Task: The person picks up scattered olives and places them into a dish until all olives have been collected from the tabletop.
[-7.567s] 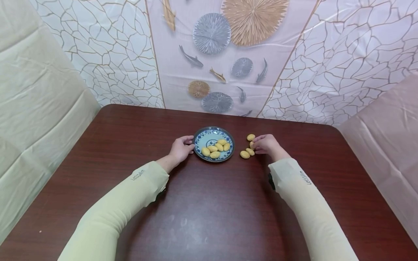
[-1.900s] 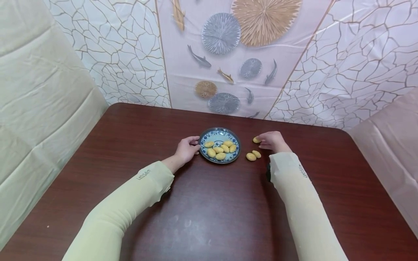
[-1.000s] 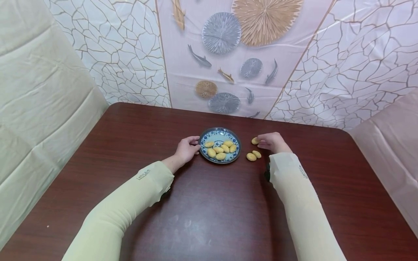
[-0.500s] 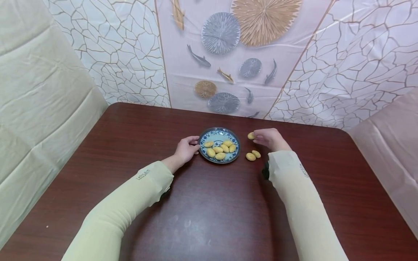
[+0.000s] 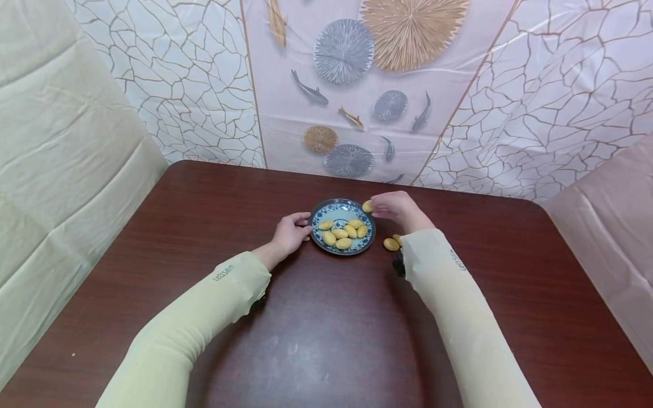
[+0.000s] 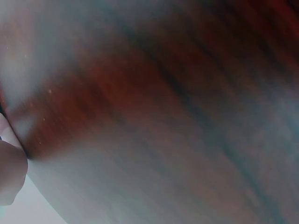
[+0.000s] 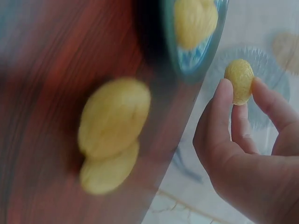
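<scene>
A blue-and-white patterned plate (image 5: 334, 214) lies on the table with several small yellow potato-like ovals (image 5: 343, 243) in it. My left hand (image 5: 289, 233) holds the plate's left rim between thumb and fingers; the left wrist view shows only a bit of this hand (image 6: 11, 170) at its left edge. My right hand (image 5: 399, 208) pinches one yellow oval (image 7: 239, 81) between thumb and fingertips, above the plate's upper right rim. Two more ovals (image 5: 391, 244) lie on the table right of the plate, one partly hidden in the head view by the right sleeve.
The dark reddish wooden table (image 5: 306, 340) has its far edge just behind the plate. A patterned backdrop (image 5: 352, 102) hangs behind that edge, and pale cloth (image 5: 61, 170) covers the left side. A dark wrist device (image 5: 399, 264) shows under the right cuff.
The right hand has lifted a yellow oval off the table and carried it left to the plate's edge. Earlier, another oval joined those in the plate. The left hand stays at the rim.
</scene>
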The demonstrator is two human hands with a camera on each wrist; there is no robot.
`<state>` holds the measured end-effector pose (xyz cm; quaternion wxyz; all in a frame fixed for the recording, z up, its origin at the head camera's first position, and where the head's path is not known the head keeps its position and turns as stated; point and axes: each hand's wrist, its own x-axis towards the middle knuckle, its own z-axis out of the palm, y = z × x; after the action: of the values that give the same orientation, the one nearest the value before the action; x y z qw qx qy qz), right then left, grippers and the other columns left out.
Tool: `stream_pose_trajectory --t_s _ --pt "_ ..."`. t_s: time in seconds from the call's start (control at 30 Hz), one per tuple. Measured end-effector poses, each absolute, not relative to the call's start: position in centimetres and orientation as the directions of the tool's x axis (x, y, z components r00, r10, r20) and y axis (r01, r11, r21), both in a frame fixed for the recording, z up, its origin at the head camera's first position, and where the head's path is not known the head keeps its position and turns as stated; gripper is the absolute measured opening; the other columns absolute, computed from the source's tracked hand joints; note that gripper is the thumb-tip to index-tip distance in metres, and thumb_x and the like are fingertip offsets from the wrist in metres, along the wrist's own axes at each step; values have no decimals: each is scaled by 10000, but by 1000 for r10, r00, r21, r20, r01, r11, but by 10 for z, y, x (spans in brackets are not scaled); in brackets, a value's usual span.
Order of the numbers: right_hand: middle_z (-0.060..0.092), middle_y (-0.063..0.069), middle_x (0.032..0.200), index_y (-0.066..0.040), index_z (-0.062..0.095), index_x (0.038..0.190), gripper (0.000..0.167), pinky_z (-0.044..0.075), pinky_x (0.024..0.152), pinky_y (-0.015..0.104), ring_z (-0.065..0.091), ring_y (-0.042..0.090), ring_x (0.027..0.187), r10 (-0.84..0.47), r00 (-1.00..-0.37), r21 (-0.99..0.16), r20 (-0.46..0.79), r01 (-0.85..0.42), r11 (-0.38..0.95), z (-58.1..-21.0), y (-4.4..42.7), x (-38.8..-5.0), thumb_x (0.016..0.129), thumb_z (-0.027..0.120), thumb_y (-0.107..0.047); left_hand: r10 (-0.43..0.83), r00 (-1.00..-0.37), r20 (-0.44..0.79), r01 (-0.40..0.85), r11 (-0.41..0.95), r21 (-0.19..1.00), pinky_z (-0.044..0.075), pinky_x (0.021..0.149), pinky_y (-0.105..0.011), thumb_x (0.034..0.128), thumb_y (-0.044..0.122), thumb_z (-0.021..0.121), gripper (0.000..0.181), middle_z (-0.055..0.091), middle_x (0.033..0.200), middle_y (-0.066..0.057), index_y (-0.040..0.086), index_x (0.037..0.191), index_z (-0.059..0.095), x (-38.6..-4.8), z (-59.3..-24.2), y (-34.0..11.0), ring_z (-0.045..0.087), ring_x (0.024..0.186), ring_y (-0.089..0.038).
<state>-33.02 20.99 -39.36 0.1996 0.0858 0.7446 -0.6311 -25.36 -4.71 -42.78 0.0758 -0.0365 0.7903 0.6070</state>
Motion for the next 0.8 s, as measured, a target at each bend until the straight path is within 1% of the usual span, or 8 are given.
stream_pose_trajectory --t_s 0.1,0.17,0.2,0.37,0.57,0.67,0.73,0.8 --pt "683 39 822 113 509 1256 414 564 877 306 642 112 734 -134 -886 -885 -443 409 224 -364 183 -317 865 587 1 36 -986 -162 -147 257 955 590 754 -252 913 -7 536 402 563 1183 -221 -7 1314 505 -254 -428 -47 602 924 -219" --pt "664 0 719 128 490 1264 411 558 895 317 623 90 683 -162 -868 -871 -469 424 249 -354 173 -314 875 565 20 37 -987 -158 -144 256 956 590 754 -253 912 -9 535 402 564 1180 -223 -10 1313 504 -254 -428 -48 602 925 -219" --pt "646 -25 688 133 464 1285 437 540 933 341 612 78 675 -162 -869 -867 -468 417 273 -349 166 -309 877 567 17 38 -987 -156 -141 257 956 590 753 -255 912 -11 534 403 563 1179 -225 -12 1313 503 -254 -428 -48 602 922 -217" --pt "619 -36 684 136 492 1261 412 461 1034 427 606 96 696 -166 -872 -859 -461 391 331 -348 149 -305 872 571 26 34 -987 -159 -144 261 955 590 749 -258 913 -6 537 400 561 1172 -220 -7 1312 508 -254 -429 -48 605 881 -205" --pt "615 -33 662 125 540 1214 380 491 1001 416 604 101 681 -163 -876 -853 -454 375 362 -362 139 -312 848 597 37 38 -987 -157 -142 261 955 591 754 -266 914 -3 536 401 559 1175 -221 -5 1314 506 -254 -429 -49 613 895 -225" --pt "652 19 747 115 551 1209 373 510 977 397 610 102 686 -160 -874 -834 -458 360 418 -365 135 -313 846 594 40 37 -988 -148 -134 257 957 592 749 -265 910 -12 534 401 561 1172 -232 -17 1310 506 -254 -429 -49 616 901 -231" --pt "681 102 907 103 564 1205 364 525 954 381 611 106 689 -151 -873 -815 -465 354 459 -365 132 -313 846 585 47 35 -988 -149 -136 255 957 592 745 -261 909 -15 536 400 562 1171 -231 -18 1308 508 -254 -429 -48 613 894 -224" --pt "656 167 1096 92 571 1205 357 536 933 363 611 109 693 -139 -869 -796 -475 357 489 -365 130 -313 850 576 50 33 -988 -151 -137 257 957 592 738 -257 905 -17 541 399 566 1168 -231 -20 1303 512 -254 -428 -48 609 882 -216"
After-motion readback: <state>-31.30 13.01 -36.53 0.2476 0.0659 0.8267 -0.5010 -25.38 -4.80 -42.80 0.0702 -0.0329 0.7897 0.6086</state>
